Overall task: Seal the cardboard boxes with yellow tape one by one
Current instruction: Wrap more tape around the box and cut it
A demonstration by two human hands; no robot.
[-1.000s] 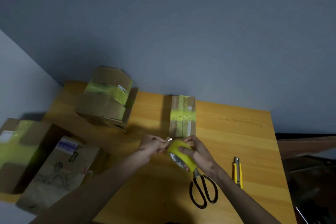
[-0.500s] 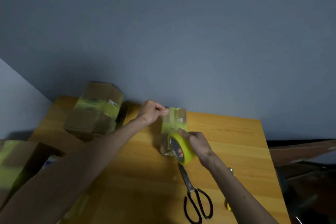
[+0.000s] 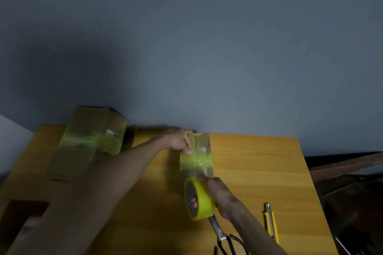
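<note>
Change: since half a second ago the right hand (image 3: 219, 194) has drawn the yellow tape roll (image 3: 202, 203) back from the near end of the small cardboard box (image 3: 196, 159) toward the person. The left hand (image 3: 180, 141) has stayed at the box's far end.
Head view, left hand: it lies on the far left corner of the small cardboard box. Thumb and fingers look stretched flat against the cardboard, pressing rather than gripping (motion blur softens the fingertips).
Head view, right hand: it is wrapped round the outer band of the yellow tape roll, with one finger showing through the core. The roll stands on edge just in front of the box's near end; whether it touches the worktop (image 3: 259, 172) cannot be told.
Small cardboard box: it lies lengthwise, pointing away from the person, mid-worktop, with a yellow-green tape band across its top.
Larger cardboard box (image 3: 91, 141): it sits far left on the worktop by the grey wall (image 3: 207, 47), also banded in yellow tape, and apart from the small one.
Scissors (image 3: 222, 234): black-handled, they lie on the worktop just nearer than the roll, beside the right forearm.
Utility knife (image 3: 270, 223): yellow, it lies on the worktop right of the right forearm.
</note>
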